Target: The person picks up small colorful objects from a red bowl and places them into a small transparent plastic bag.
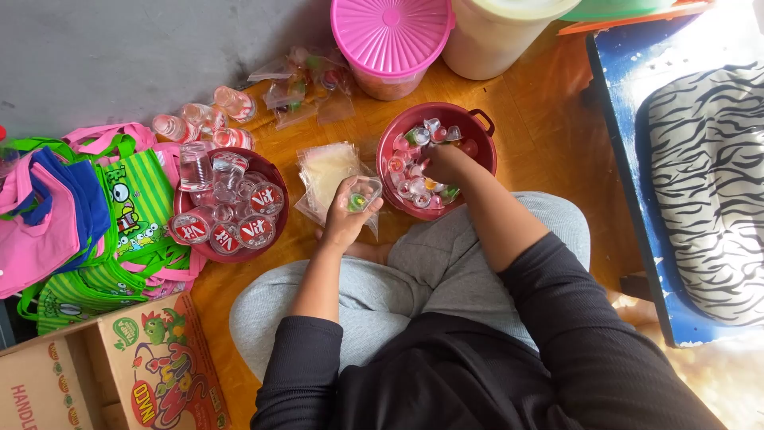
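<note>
Your left hand point(344, 215) is curled around a small clear plastic bag point(362, 193), fingers closed on it with the mouth of the bag facing up; one jelly cup with a green patch sits inside. Your right hand point(446, 163) is lowered into the maroon bowl point(481, 155), fingers bent down among the small jelly cups point(410, 183). Whether those fingers have closed on a cup cannot be told from this view.

The maroon bowl stands on the wooden floor point(549, 135) just in front of your right knee, its handle toward the far right. The held bag hangs just left of the bowl rim, above a flat stack of clear plastic bags point(325, 171) lying on the floor.

Left of that stack, a second dark red bowl point(267, 243) holds sealed water cups point(227, 207) with red-and-white lids. More water cups point(207, 119) lie on their sides beyond it. Filled clear bags point(306, 87) lie near a container with a pink lid point(390, 32), beside a cream bucket point(493, 40). Green and pink tote bags point(87, 215) are piled at far left, with a printed cardboard box point(143, 374) near your left knee.
</note>
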